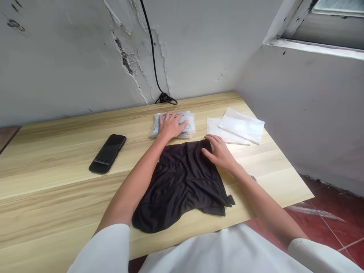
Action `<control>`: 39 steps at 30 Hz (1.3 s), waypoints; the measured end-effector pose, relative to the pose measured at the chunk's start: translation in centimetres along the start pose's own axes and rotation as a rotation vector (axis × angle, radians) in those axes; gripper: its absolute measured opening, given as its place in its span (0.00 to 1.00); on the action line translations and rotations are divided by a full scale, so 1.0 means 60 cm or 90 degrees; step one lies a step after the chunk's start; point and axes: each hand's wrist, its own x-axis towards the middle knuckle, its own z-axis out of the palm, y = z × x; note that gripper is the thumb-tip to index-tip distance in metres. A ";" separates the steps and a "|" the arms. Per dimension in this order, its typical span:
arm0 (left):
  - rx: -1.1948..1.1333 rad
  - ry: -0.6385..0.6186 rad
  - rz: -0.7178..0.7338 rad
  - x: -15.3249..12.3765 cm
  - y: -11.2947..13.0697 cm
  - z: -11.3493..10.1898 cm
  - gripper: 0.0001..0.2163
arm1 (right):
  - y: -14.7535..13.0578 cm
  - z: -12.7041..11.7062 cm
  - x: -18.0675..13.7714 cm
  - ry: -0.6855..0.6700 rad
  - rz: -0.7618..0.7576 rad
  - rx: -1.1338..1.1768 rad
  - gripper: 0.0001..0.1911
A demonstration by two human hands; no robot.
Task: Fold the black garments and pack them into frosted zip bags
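A black garment (182, 182) lies spread and wrinkled on the table in front of me; its exact kind is unclear. A small dark tag (231, 199) sticks out at its lower right edge. My left hand (171, 126) lies with fingers spread on a stack of frosted plastic bags (190, 122) with printing, just beyond the garment. At the garment's top right corner rests my right hand (218, 151), thumb and fingers apart, touching the cloth.
White plastic bags (241, 125) lie at the back right. A black phone (108, 153) is on the left. A black cable (164, 98) hangs down the peeling wall to the table's back edge. Behind my right forearm, a round object (253, 177) partly shows.
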 end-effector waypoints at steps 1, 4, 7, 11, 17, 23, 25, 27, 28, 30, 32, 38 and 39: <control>0.001 -0.015 -0.005 0.003 0.003 -0.006 0.29 | 0.004 0.003 -0.001 -0.017 0.006 -0.022 0.26; 0.014 -0.038 0.006 0.000 0.020 -0.031 0.31 | 0.013 0.010 -0.003 -0.049 0.025 -0.056 0.31; 0.015 0.091 0.085 -0.047 0.046 -0.051 0.28 | 0.021 0.009 -0.002 -0.047 0.030 -0.044 0.33; -0.053 0.084 0.175 -0.170 0.048 -0.036 0.19 | 0.026 -0.002 0.000 -0.047 0.027 0.012 0.31; -0.058 0.050 0.037 -0.275 -0.025 0.017 0.27 | 0.019 -0.019 0.000 -0.032 0.004 0.091 0.26; -0.163 0.118 -0.032 -0.257 -0.051 -0.010 0.15 | 0.025 -0.021 0.004 -0.019 0.018 0.154 0.23; -0.175 0.124 -0.023 -0.255 -0.055 -0.028 0.10 | 0.031 -0.021 0.006 -0.016 0.030 0.156 0.17; -0.194 0.123 -0.007 -0.258 -0.057 -0.043 0.06 | 0.033 -0.025 0.006 -0.009 0.028 0.156 0.12; -0.206 0.126 0.005 -0.261 -0.058 -0.049 0.06 | 0.032 -0.027 0.006 -0.003 0.019 0.159 0.11; -0.219 0.145 0.042 -0.269 -0.059 -0.057 0.06 | 0.026 -0.033 0.006 0.006 -0.007 0.176 0.11; -0.211 0.179 0.086 -0.276 -0.057 -0.060 0.08 | 0.015 -0.039 0.006 0.010 -0.025 0.207 0.10; -0.265 0.224 0.111 -0.314 -0.032 -0.071 0.08 | -0.022 -0.053 -0.007 0.010 -0.007 0.233 0.08; -0.293 0.203 0.112 -0.327 -0.027 -0.074 0.07 | -0.026 -0.057 -0.018 0.006 -0.014 0.229 0.07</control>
